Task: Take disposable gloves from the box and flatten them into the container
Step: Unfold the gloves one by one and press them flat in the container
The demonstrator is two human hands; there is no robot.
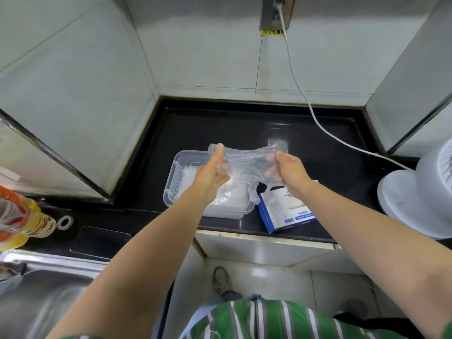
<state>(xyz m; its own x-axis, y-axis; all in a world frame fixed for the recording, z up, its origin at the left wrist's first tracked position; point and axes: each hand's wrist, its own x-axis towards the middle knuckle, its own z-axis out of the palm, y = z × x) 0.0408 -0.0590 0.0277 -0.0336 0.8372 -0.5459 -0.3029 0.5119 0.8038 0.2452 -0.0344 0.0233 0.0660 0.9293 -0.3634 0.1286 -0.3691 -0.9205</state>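
Observation:
A clear disposable glove [247,160] hangs stretched in the air between both hands, above the black counter. My left hand [212,171] pinches its left edge; my right hand [288,172] grips its right edge. The glove's fingers dangle down toward the blue and white glove box [285,214], which lies near the counter's front edge under my right wrist. A clear plastic container [175,182] with several flattened gloves [188,174] in it stands just left of the box, below my left hand.
A white cable [315,118] runs from a wall socket down across the counter to a white appliance [415,192] at the right. A steel sink [41,289] and an oil bottle [19,216] are at the left. Tiled walls enclose the counter.

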